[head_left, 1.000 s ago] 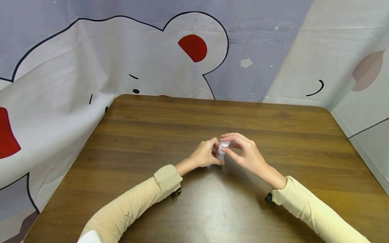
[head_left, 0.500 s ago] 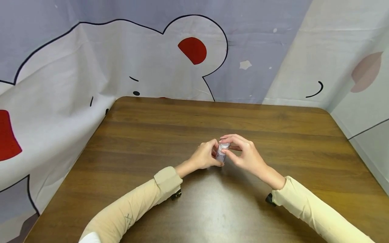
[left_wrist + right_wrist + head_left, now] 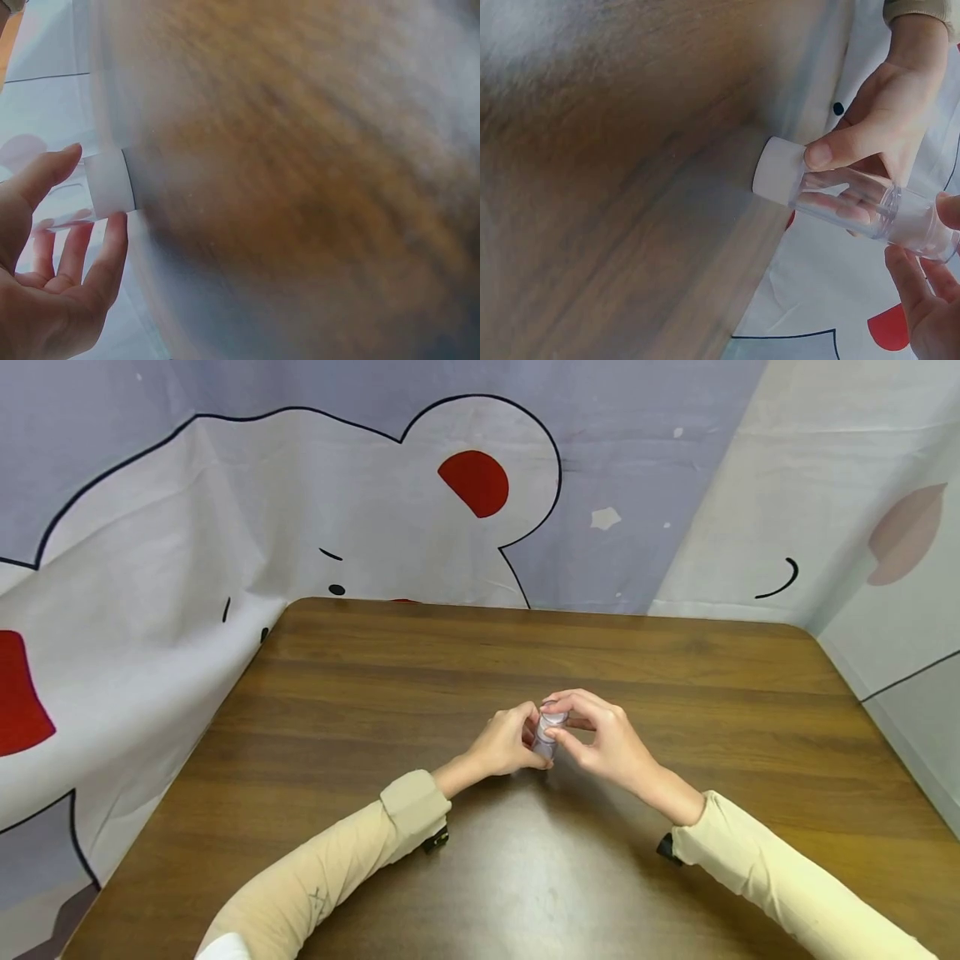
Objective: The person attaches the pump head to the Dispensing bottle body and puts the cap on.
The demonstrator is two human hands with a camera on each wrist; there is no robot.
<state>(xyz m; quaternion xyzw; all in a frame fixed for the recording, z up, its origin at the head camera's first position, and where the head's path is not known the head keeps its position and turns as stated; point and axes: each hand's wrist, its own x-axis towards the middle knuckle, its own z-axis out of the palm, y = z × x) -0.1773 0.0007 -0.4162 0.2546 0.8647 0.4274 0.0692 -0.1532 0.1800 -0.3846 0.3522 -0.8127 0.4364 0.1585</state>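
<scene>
Near the table's middle, a small clear cylindrical bottle point(image 3: 545, 748) stands between my hands. In the right wrist view its body point(image 3: 840, 201) is transparent, its base point(image 3: 778, 171) is white, and a clear top part point(image 3: 924, 225) shows white inside. My left hand point(image 3: 501, 743) grips the lower body, thumb on the near side and fingers on the far side. From above, my right hand point(image 3: 609, 745) pinches the top part between thumb and fingers. The left wrist view catches the white base point(image 3: 110, 182) beside my left fingers; the bottle's far end is hidden there.
A brown wood-grain table point(image 3: 360, 693) lies under both hands. Behind it and along its sides hangs a pale cloth point(image 3: 315, 502) printed with cartoon figures. Light sleeves point(image 3: 416, 810) cover both forearms, and dark bands show at the cuffs.
The head view has tilted very slightly. My right thumb and fingers have shifted a little left at the bottle's top; my left hand keeps its place on the body.
</scene>
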